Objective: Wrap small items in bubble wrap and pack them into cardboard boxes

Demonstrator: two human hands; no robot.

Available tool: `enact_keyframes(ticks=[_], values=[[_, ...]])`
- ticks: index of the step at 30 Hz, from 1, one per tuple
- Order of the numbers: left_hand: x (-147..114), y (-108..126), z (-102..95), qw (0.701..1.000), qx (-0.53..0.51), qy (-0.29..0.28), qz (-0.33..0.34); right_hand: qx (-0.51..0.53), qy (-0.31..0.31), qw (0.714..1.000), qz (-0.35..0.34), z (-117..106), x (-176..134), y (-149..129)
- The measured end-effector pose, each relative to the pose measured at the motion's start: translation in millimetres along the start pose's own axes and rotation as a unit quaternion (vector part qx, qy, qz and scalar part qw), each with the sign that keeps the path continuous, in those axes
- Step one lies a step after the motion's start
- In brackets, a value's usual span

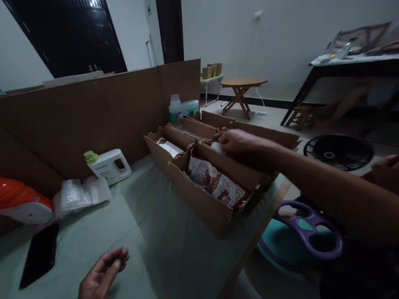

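The right hand [232,141] is hovering over the middle of the box [197,195], its fingers curling in toward a white thing [216,146] at their tips; whether they are gripping it cannot be told (the fingertips are mostly hidden). The white thing is sitting just left of that hand, at the mouth of a compartment, and which way its long axis is running is not showing. The right hand is clearly being the nearer one. The left hand [101,273] is hanging over the table [178,276], well apart on the near left of the box, half open, thumb close to the fingers, apparently holding nothing. Between the hands, a packet [217,181] is lying in the nearest compartment, its length running from far left to near right.
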State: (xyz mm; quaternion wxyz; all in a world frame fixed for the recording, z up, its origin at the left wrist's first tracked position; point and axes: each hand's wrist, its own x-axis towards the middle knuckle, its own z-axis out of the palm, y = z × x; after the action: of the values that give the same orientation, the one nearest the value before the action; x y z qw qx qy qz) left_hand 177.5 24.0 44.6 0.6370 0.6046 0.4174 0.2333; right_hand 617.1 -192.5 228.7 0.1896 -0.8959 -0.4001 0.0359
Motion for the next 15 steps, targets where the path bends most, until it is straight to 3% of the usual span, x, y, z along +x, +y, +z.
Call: enact_keyframes(ticks=[3,6,8,10,11,13,15], values=[[-7.9,20.5,14.1,0.996,0.056,-0.057,0.026,0.006,0.104,0.994,0.017,-49.4,-22.2,-5.6],[-25.2,46.5,39.9,0.98,0.119,-0.082,0.135,0.097,0.161,0.982,-0.033,-72.8,-52.6,-26.2],[-40.5,63.5,61.3,0.96,0.137,-0.068,0.233,0.199,0.084,0.971,-0.105,-63.0,-74.2,-53.6],[-53.6,76.9,80.8,0.948,0.123,-0.058,0.289,0.245,-0.074,0.949,-0.185,-38.4,-93.0,-86.6],[-57.9,81.2,88.5,0.948,0.11,-0.072,0.289,0.234,-0.153,0.934,-0.225,-24.6,-99.3,-101.9],[-60.5,83.5,98.4,0.955,0.092,-0.156,0.236,0.201,-0.261,0.899,-0.288,-2.0,-100.4,-123.4],[-56.7,77.9,101.5,0.953,0.09,-0.247,0.153,0.181,-0.273,0.895,-0.302,7.1,-81.2,-127.0]])
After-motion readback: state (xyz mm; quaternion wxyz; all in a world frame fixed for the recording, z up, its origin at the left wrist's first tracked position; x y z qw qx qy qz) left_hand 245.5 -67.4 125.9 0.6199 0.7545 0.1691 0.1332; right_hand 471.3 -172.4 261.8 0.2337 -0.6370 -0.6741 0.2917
